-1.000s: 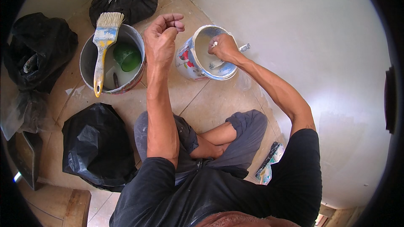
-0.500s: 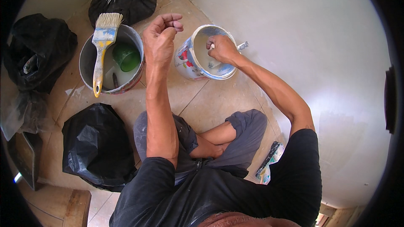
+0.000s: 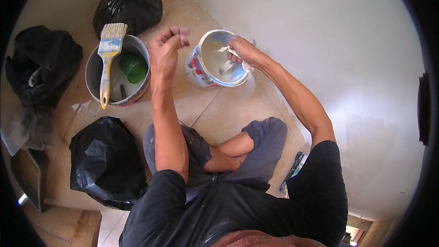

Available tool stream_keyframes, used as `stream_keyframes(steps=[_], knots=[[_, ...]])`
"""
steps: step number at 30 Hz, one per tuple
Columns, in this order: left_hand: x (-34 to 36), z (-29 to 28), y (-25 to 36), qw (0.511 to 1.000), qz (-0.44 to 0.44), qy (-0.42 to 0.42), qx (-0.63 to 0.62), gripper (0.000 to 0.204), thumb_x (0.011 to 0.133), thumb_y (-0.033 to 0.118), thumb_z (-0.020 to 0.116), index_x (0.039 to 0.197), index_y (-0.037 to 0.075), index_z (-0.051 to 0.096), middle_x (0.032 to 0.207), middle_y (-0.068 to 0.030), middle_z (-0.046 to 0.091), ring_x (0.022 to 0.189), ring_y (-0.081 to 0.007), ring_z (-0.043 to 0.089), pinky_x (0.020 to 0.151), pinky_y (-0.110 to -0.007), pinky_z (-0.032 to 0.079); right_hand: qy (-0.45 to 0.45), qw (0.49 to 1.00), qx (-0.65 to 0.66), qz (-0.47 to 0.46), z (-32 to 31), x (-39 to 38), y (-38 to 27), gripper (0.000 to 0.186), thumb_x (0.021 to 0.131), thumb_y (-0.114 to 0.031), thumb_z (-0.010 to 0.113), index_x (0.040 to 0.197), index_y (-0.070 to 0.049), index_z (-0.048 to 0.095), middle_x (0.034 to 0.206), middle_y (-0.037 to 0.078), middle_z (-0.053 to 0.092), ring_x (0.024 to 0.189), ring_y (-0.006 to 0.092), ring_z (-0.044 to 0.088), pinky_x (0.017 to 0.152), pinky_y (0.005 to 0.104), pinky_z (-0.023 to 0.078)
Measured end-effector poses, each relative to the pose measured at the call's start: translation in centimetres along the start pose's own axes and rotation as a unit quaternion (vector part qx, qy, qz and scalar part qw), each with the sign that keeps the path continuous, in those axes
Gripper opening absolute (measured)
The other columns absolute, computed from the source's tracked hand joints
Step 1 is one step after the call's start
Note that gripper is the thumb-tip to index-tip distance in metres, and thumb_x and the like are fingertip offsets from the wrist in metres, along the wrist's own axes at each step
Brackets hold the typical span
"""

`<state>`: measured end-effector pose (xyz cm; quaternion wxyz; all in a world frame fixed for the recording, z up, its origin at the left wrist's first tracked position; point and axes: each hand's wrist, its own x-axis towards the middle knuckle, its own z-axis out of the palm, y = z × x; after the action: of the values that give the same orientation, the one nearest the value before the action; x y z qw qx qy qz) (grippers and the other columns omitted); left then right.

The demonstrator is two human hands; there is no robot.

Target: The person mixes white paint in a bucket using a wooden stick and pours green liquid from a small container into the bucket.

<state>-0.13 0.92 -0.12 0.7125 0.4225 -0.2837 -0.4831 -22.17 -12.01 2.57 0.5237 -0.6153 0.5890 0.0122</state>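
Over the R side of the white pail [image 3: 194,74], near the wall edge of the tiled floor [image 3: 233,110], a crumpled white strip, prob. a wet rag [image 3: 248,67], is pinched in the R hand [image 3: 244,51], ends poking out both sides. Can't tell if the hand touches the rim. Best handling, I'd say: firm grip, loose ends kept over the pail so drips land inside, & no knocking the flat tool [image 3: 226,67] leaning in it.

L hand [image 3: 165,48]: fingers loosely half-curled, bit blurred, nothing seen in it; hangs btw pail & grey bucket [image 3: 93,80]. Flat paintbrush [image 3: 110,46] w/ yellow hdl lies across that bucket; green cup [image 3: 133,68] inside. Further out: black plastic bag [image 3: 130,7] behind the bucket, another, the near bag [image 3: 101,158], by the L knee.
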Motion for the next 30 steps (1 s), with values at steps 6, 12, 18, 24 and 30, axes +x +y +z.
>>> stream_keyframes(steps=[6, 12, 18, 24, 30], knots=[[-3.9, 4.9, 1.0, 0.889, -0.270, -0.344, 0.139, 0.036, 0.089, 0.025, 0.045, 0.090, -0.002, 0.070, 0.078, -0.0142, 0.070, 0.068, -0.0217, 0.069, 0.065, -0.031, 0.053, -0.011, 0.975, 0.221, 0.019, -0.4, -0.7, 0.5, 0.029, 0.091, -0.008, 0.041, 0.109, 0.014, 0.048, 0.088, 0.023, 0.062, 0.067, 0.0208, 0.060, 0.050, 0.0290, 0.047], [-11.6, 9.5, -4.5, 0.823, -0.523, -0.172, -0.142, 0.064, 0.096, 0.053, 0.035, 0.123, -0.002, 0.054, 0.107, -0.0147, 0.067, 0.093, -0.0256, 0.068, 0.084, -0.043, 0.051, -0.097, 0.924, 0.370, -0.028, -0.6, -1.6, 0.6, 0.028, 0.090, -0.006, 0.045, 0.110, 0.013, 0.050, 0.097, 0.024, 0.064, 0.077, 0.0216, 0.063, 0.061, 0.0294, 0.054], [-13.3, 12.1, -10.5, 0.765, -0.419, 0.145, -0.467, 0.033, 0.099, 0.029, 0.046, 0.119, 0.003, 0.052, 0.105, -0.0115, 0.068, 0.096, -0.0230, 0.067, 0.091, -0.042, 0.051, -0.099, 0.875, 0.470, -0.060, 0.0, -2.8, 1.9, 0.025, 0.089, -0.004, 0.047, 0.107, 0.012, 0.052, 0.094, 0.022, 0.065, 0.073, 0.0207, 0.063, 0.057, 0.0293, 0.054], [-15.1, 13.0, -7.2, 0.886, -0.304, 0.201, -0.287, 0.024, 0.099, 0.018, 0.046, 0.117, 0.003, 0.051, 0.105, -0.0104, 0.067, 0.095, -0.0208, 0.067, 0.081, -0.035, 0.055, 0.015, 0.938, 0.320, -0.132, 0.2, -4.4, 3.3, 0.015, 0.088, -0.007, 0.059, 0.093, 0.007, 0.059, 0.084, 0.017, 0.065, 0.063, 0.0196, 0.063, 0.055, 0.0289, 0.053], [-10.6, 11.6, -2.2, 0.974, -0.103, 0.201, 0.029, 0.029, 0.092, 0.021, 0.063, 0.104, -0.005, 0.061, 0.092, -0.0136, 0.068, 0.078, -0.0209, 0.068, 0.065, -0.031, 0.052, 0.050, 0.930, 0.287, -0.224, -0.4, -6.2, 1.6, 0.014, 0.088, -0.007, 0.062, 0.096, 0.004, 0.061, 0.084, 0.014, 0.065, 0.065, 0.0185, 0.064, 0.055, 0.0296, 0.054]])
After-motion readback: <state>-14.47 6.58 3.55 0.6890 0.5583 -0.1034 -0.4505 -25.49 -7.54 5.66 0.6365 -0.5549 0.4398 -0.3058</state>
